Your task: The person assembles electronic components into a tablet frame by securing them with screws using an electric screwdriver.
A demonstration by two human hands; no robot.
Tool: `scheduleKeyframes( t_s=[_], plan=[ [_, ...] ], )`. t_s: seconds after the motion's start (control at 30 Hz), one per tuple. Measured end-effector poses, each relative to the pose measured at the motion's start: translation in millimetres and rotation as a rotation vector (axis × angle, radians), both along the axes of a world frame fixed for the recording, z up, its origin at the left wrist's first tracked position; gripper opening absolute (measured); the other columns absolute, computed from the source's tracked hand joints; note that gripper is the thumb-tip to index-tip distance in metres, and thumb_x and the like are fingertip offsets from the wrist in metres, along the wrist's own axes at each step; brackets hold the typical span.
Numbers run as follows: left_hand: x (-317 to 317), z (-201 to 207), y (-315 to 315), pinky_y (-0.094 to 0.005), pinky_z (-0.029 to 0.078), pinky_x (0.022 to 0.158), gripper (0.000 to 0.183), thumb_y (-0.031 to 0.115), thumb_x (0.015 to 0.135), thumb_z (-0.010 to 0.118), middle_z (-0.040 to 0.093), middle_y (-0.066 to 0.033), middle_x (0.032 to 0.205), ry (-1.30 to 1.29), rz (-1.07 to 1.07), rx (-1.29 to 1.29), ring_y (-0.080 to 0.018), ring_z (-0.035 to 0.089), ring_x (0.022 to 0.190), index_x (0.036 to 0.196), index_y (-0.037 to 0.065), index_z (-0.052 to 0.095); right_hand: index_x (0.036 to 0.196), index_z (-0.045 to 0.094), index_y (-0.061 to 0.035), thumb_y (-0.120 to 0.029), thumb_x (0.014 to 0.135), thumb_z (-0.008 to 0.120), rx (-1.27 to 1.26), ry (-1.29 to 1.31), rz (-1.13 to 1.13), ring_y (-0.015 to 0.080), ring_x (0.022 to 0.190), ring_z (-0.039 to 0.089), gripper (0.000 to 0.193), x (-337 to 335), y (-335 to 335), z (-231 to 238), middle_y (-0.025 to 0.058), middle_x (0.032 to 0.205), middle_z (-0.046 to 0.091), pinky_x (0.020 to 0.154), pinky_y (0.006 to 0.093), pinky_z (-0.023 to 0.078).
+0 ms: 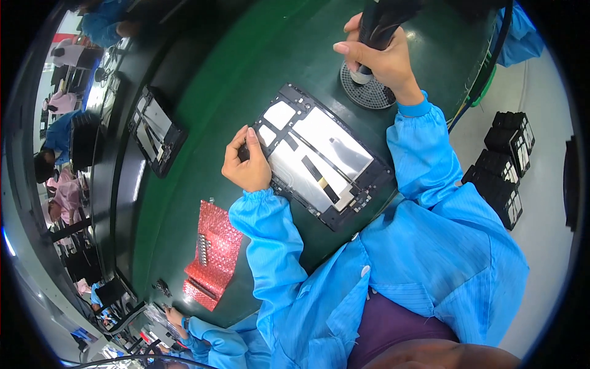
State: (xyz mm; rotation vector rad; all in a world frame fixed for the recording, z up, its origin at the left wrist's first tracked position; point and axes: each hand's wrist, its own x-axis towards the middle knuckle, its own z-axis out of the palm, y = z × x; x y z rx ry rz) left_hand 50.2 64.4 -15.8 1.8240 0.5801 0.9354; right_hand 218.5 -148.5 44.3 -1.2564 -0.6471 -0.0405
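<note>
Dark green matting (203, 111) covers the long bench in front of me, and it curves away to my left where other people in blue and pink coats sit at their own stations. Far out on the left of the mat lies a second opened tablet frame (155, 130), well apart from my hands. Nearer me, by the bench edge, sit some red bubble-wrap bags (215, 252) with a strip of small grey parts lying on them, and below those a co-worker's hand (174, 318) in a blue sleeve reaches onto the bench. My left hand (247, 161) rests on the left end of the opened tablet back (322, 157) — fingers curled in loosely, thumb laid straight up along the black frame edge, pressing on it rather than gripping anything; my wrist is bent down and my blue-sleeved forearm runs back toward my chest. That tablet lies flat and slanted on the mat between my two hands, silvery shielding and black tape strips showing inside its frame. Further right and farther from me, my right hand (378, 56) is wrapped tight around a black electric screwdriver (382, 27), held upright, index finger stretched along the barrel — its tip stands on a round perforated screw tray (369, 93) just beyond the tablet's far corner. On the floor to my right are stacked black trays (505, 166).
</note>
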Motion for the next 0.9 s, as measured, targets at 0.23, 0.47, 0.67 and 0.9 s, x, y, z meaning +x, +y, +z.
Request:
scheduleKeyframes(
  t_s=[0.23, 0.47, 0.67, 0.9],
  plan=[
    [1.7, 3.2, -2.1, -0.0290, 0.048, 0.073, 0.008, 0.005, 0.075, 0.070, 0.067, -0.0119, 0.085, -0.001, 0.048, 0.193, -0.0188, 0.062, 0.080, 0.077, -0.001, 0.065, 0.094, 0.053, -0.0002, 0.000, 0.074, 0.072, -0.040, 0.061, -0.004, 0.0107, 0.049, 0.054, 0.027, -1.4, 4.0, -1.6, 0.0043, 0.063, 0.058, 0.045, 0.0227, 0.042],
    [-3.9, 16.4, -4.8, -0.0291, 0.047, 0.064, 0.011, 0.000, 0.069, 0.074, 0.064, -0.0076, 0.076, -0.039, 0.096, 0.511, -0.0183, 0.058, 0.072, 0.077, 0.000, 0.066, 0.086, 0.057, -0.0029, -0.007, 0.073, 0.075, -0.029, 0.040, 0.032, 0.0096, 0.049, 0.054, 0.023, -3.0, 3.6, 1.5, 0.0024, 0.061, 0.057, 0.044, 0.0225, 0.042],
    [-32.0, 44.4, -6.7, -0.0232, 0.048, 0.066, 0.010, 0.000, 0.074, 0.071, 0.065, -0.0072, 0.077, 0.053, 0.046, -0.022, -0.0117, 0.059, 0.068, 0.082, -0.005, 0.066, 0.087, 0.057, -0.0022, -0.006, 0.072, 0.075, -0.038, 0.071, 0.062, 0.0097, 0.048, 0.054, 0.024, -6.1, 5.3, -1.7, 0.0029, 0.063, 0.057, 0.044, 0.0229, 0.042],
    [-78.1, 49.8, -4.8, -0.0219, 0.048, 0.062, 0.015, 0.002, 0.081, 0.065, 0.064, -0.0092, 0.077, 0.189, -0.133, -0.374, -0.0131, 0.061, 0.067, 0.094, -0.006, 0.062, 0.096, 0.054, -0.0001, 0.002, 0.071, 0.072, 0.347, -0.026, 0.256, 0.0099, 0.049, 0.053, 0.031, 1.9, 9.6, -13.2, 0.0032, 0.063, 0.056, 0.043, 0.0229, 0.040]
  ],
)
